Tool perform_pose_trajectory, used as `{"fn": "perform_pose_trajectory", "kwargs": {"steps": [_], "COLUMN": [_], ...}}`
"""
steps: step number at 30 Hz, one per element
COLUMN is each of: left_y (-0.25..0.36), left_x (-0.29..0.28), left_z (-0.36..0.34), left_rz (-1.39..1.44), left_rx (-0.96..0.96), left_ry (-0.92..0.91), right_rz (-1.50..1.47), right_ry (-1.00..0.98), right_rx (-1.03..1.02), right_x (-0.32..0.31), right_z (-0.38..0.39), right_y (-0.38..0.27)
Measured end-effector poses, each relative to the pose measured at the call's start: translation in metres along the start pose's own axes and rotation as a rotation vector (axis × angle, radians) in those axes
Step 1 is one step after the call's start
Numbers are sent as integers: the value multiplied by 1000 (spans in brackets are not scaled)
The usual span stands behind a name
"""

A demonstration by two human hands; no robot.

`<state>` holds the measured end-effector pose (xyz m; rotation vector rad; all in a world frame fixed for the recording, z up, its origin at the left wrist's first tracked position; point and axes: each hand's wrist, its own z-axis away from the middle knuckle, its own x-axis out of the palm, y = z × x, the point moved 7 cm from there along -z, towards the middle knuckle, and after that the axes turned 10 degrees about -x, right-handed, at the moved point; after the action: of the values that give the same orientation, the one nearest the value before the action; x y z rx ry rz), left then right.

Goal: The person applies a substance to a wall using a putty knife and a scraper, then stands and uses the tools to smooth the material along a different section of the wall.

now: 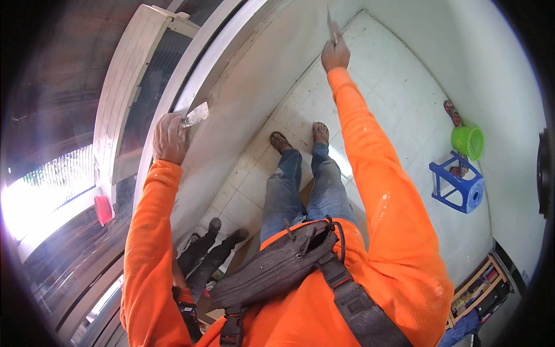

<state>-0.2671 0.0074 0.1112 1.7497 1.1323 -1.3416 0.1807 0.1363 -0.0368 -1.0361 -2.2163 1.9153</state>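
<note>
My left hand (170,139), dusty and closed, grips a putty knife (196,115) by the window frame (157,124). Its flat blade, smeared with whitish material, lies close to the pale wall (243,98); whether it touches cannot be told. Stretched far ahead, my right hand (336,53) is closed around a thin tool (331,24) with a narrow pointed outline, perhaps a blade seen edge-on. That tool is slightly blurred and stands near the far part of the same wall.
At the right stand a blue plastic stool (462,188) and a green basket (467,142), with sandals (452,113) by the wall. A wooden rack (477,286) is at lower right. Another person's dark-trousered legs (202,254) show at lower left. White tiles (399,104) cover the floor.
</note>
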Motion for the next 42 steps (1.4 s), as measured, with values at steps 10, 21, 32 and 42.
{"fn": "perform_pose_trajectory", "kwargs": {"steps": [10, 21, 32, 42], "left_y": [10, 19, 11, 7], "left_x": [-10, -12, -16, 1], "left_z": [-4, -10, -2, -6], "left_rz": [21, 8, 6, 14], "left_rx": [44, 6, -3, 12], "left_ry": [52, 73, 62, 82], "right_rz": [44, 225, 43, -83], "right_ry": [-336, -297, -147, -530], "right_rx": [-410, 51, -22, -400], "right_x": [120, 48, 44, 110], "right_z": [216, 90, 16, 340], "right_y": [-64, 40, -50, -110]}}
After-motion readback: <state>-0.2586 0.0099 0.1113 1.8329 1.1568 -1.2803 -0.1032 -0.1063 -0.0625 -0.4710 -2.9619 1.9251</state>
